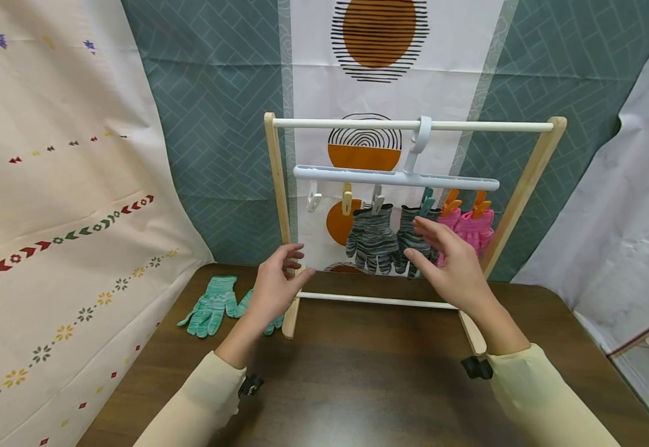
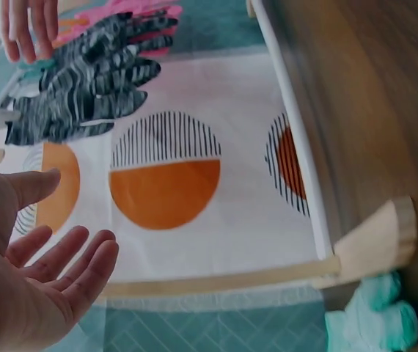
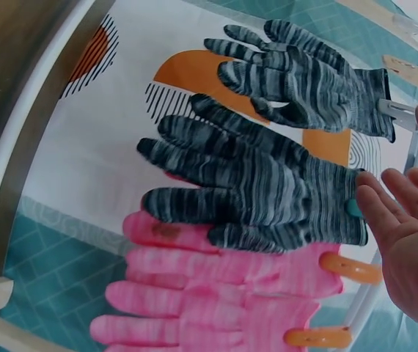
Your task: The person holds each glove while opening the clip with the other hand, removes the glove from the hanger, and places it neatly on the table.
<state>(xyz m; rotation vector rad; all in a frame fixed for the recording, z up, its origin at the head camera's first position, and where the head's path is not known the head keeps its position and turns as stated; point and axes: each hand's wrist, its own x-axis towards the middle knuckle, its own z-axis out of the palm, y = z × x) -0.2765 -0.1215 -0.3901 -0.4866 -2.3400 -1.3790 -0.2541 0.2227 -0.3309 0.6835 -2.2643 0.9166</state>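
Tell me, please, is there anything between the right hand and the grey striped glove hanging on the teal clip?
Nothing visible is between them. The right hand is open just in front of the grey striped glove, which hangs from the teal clip, its fingertips near the cuff. The pink gloves hang beside it, not in the way.

Your drying rack point(image 1: 277, 186) stands on the table point(image 1: 358, 385) ahead of you, with the clip hanger point(image 1: 397, 178) hooked over its top rail and a patterned backdrop point(image 1: 218, 124) hanging behind it. Four gloves hang from the hanger's clips: two striped gloves point(image 1: 373, 239) toward the middle and two further gloves point(image 1: 472, 226) to their right, just beside each other, while the clips at the left end carry nothing. Another pair of gloves point(image 1: 213, 305) lies flat on the table left of the rack's left foot; your left hand point(image 1: 277, 288) is in front of that left post, and your right hand point(image 1: 450, 264) is in front of the hanging gloves.
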